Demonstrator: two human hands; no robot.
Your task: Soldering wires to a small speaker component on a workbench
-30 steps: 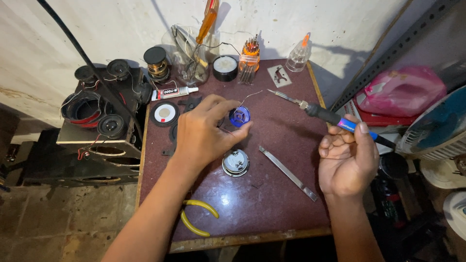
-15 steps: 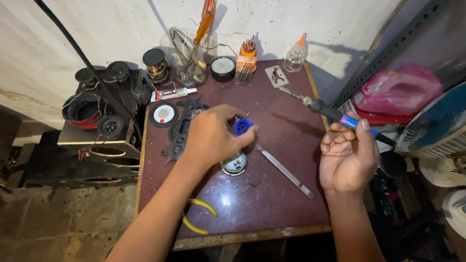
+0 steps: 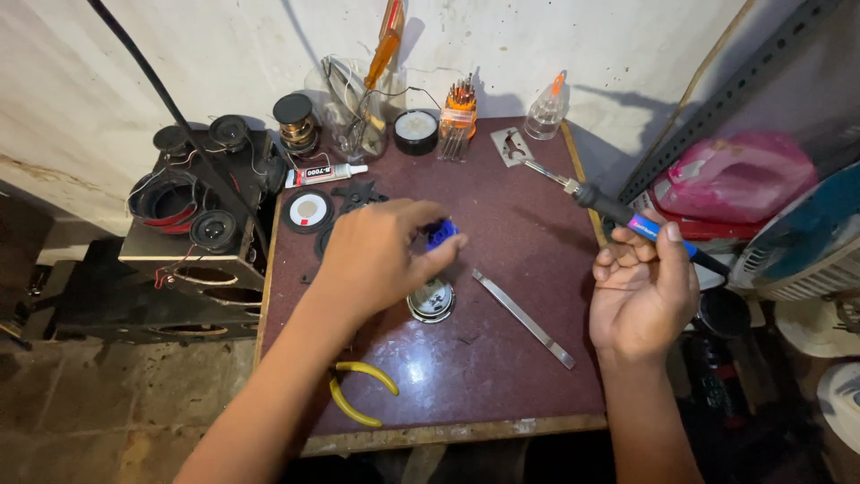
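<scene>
Workbench (image 3: pixel 502 376): small maroon-topped table set against a whitewashed wall, cluttered along its far edge.

Left arm: reaches in from the lower left across the bench, forearm angled up and to the right. Left hand (image 3: pixel 381 255): back upward, fingers curled down, thumb and fingertips pinched on a small blue spool (image 3: pixel 442 235) near the middle of the bench; the spool shows only partly past the fingers.

Right hand (image 3: pixel 643 291): at the right edge of the bench, palm up, fingers folded around the blue-and-black handle of a soldering iron (image 3: pixel 618 213); the iron's metal tip points up and left, above the bench top.

Round metal tin (image 3: pixel 431 299): just below the left hand, near the spool.

Flat metal strip (image 3: pixel 524 318): lies diagonally between the two hands.

Yellow-handled pliers (image 3: pixel 358 392): near the front edge, beside the left forearm.

Screwdriver set (image 3: pixel 459 116), glue bottle (image 3: pixel 546 109), glue tube (image 3: pixel 324 172): along the far edge, well apart from both hands.
</scene>
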